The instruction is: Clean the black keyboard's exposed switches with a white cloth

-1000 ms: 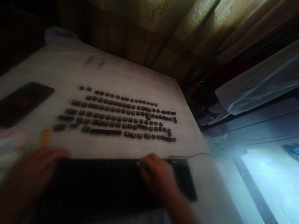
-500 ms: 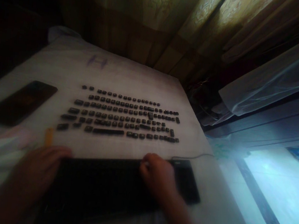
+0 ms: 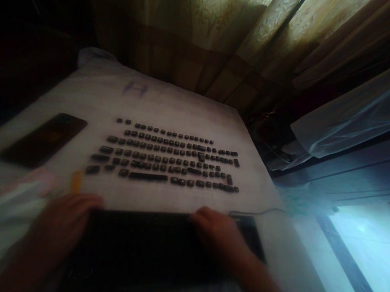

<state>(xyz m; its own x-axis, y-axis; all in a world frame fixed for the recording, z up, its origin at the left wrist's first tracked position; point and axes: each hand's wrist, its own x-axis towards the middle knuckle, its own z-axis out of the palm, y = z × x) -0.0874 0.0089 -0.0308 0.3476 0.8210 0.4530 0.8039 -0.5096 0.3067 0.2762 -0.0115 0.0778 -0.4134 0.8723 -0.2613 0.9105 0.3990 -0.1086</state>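
A black keyboard base [image 3: 146, 249] lies at the table's near edge, its surface too dark for detail. My left hand [image 3: 64, 222] grips its left end, fingers over the far edge. Further right, my right hand [image 3: 219, 236] is closed on the far edge, thumb side hidden. Beyond the keyboard, loose black keycaps [image 3: 148, 177] are laid out in several rows that follow a keyboard's layout. A cable [image 3: 261, 213] runs off from the far right part of the keyboard.
A dark phone [image 3: 44, 139] rests on the white-covered table [image 3: 181, 109] at the left. An orange strip [image 3: 76, 182] and a crumpled whitish cloth [image 3: 1, 221] are near my left hand. Patterned curtains [image 3: 210, 24] hang behind the table.
The whole view has shifted, so things sit a little further right and lower. My right hand has slid slightly right along the keyboard's far edge; my left hand keeps its grip.
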